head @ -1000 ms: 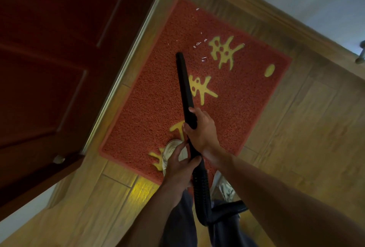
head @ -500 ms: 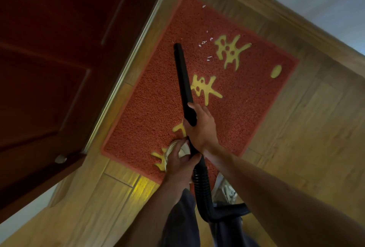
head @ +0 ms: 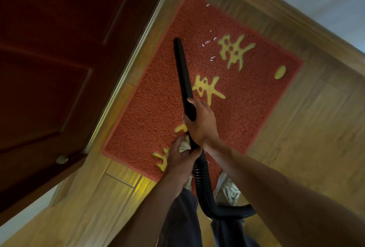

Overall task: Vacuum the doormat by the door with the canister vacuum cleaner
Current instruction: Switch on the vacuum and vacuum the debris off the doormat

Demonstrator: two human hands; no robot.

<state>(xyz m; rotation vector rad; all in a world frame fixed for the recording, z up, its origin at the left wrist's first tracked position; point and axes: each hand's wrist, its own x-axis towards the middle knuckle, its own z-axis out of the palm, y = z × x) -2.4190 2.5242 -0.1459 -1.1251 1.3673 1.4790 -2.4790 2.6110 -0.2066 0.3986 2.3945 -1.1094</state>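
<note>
**Both grips on the vacuum tube, its tip over the doormat**

The right grip [head: 201, 122] was clenched round the thick lower end of the black vacuum tube [head: 182, 74]; just behind it, nearer the person, the left grip [head: 182, 157] grasped the same tube where it met the ribbed hose [head: 203, 183]; from under the left grip the hose dropped towards the person and bent off to the right beneath the right forearm; ahead of the right grip the tube ran out straight and narrowing, its tip at the red doormat [head: 150, 108], though whether it touched the pile could not be told

The doormat lay flat on the wood floor [head: 306, 138] beneath and ahead of both grips; ahead and to the right of the right grip, small white scraps [head: 212, 59] lay scattered on the mat, near the tube's tip but apart from it; yellow characters [head: 235, 53] ran down the mat to the right of the tube, the nearest ones partly hidden by the grips; the dark red door [head: 49, 49] stood to the left of the grips, its foot close to the mat's left edge; a wooden skirting [head: 276, 19] ran beyond the mat's far side; just right of the hose, behind the grips, a white shoe [head: 229, 187] stood at the mat's near edge; dark trousers [head: 181, 217] showed below the left grip
</note>
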